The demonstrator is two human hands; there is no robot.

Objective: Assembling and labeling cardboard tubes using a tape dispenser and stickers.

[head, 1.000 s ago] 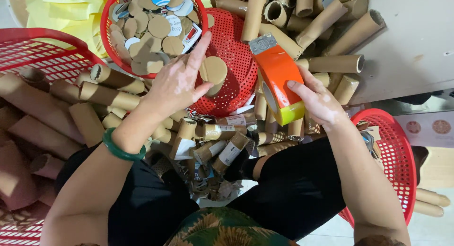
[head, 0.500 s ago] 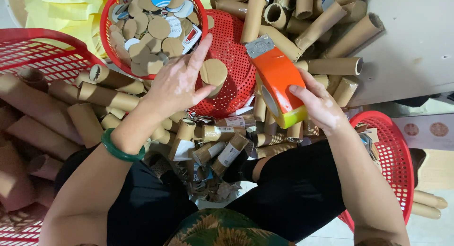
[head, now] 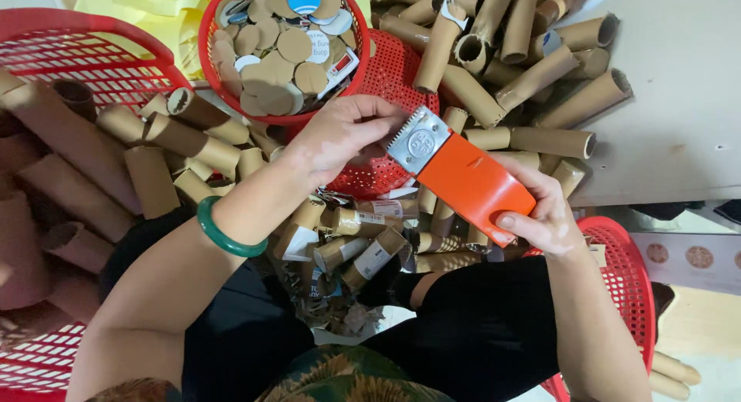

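My right hand [head: 540, 213] grips an orange tape dispenser [head: 471, 182] by its lower end and holds it tilted above a heap of cardboard tubes [head: 370, 247]. The dispenser's grey metal toothed plate [head: 417, 139] points up and to the left. My left hand [head: 343, 132], with a green bangle [head: 224, 234] on its wrist, has its fingers curled and pinched at that toothed end. What lies under those fingertips is hidden. Both hands hover over a red perforated basket [head: 386, 70] turned on its side.
A round red basket [head: 204, 50] full of cardboard discs stands behind my left hand. A large red crate [head: 93, 54] sits at the left and another red basket [head: 629, 271] at the right. Long tubes [head: 532, 70] pile up against a grey tabletop [head: 679, 108].
My left hand held a cardboard disc over the perforated basket; it has moved right to the dispenser's toothed end, and the disc is out of sight. The dispenser has tipped flatter, leftwards.
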